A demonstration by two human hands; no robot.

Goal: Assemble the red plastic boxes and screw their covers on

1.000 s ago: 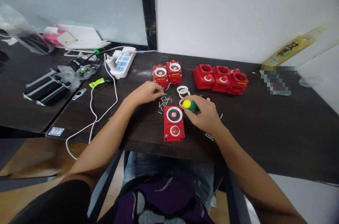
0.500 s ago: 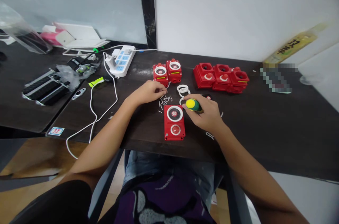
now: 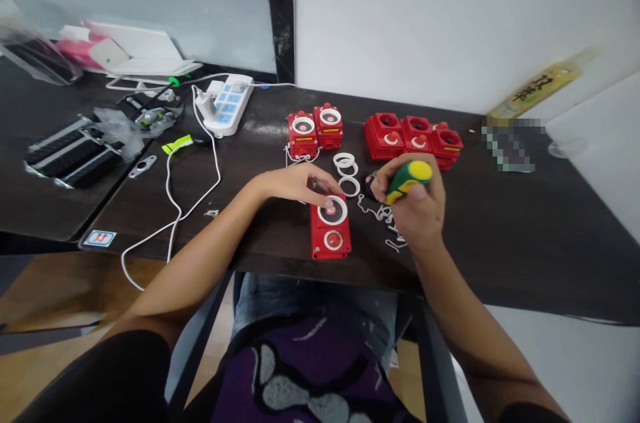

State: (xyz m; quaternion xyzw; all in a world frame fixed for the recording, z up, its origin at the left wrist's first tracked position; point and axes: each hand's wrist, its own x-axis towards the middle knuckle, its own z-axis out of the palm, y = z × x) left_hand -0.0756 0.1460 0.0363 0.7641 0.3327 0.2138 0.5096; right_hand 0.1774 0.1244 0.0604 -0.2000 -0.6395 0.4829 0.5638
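A red two-button control box [image 3: 330, 228] lies flat near the table's front edge. My left hand [image 3: 300, 184] rests its pinched fingertips on the box's upper round button, likely holding a small screw that I cannot make out. My right hand [image 3: 415, 200] is lifted just right of the box, fist closed round a green and yellow screwdriver handle [image 3: 407, 178] that tilts up to the right. Three white rings [image 3: 346, 170] lie just behind the box.
Two red boxes [image 3: 316, 131] and a row of three more [image 3: 414, 137] stand at the back. A white power strip [image 3: 227, 104] and its cable [image 3: 170, 210] lie left. Black metal parts [image 3: 75, 153] sit far left. Small wire clips [image 3: 387, 223] lie under my right hand.
My left hand moved from the screw pile onto the box's upper button. My right hand lifted the screwdriver up and to the right, away from the box.
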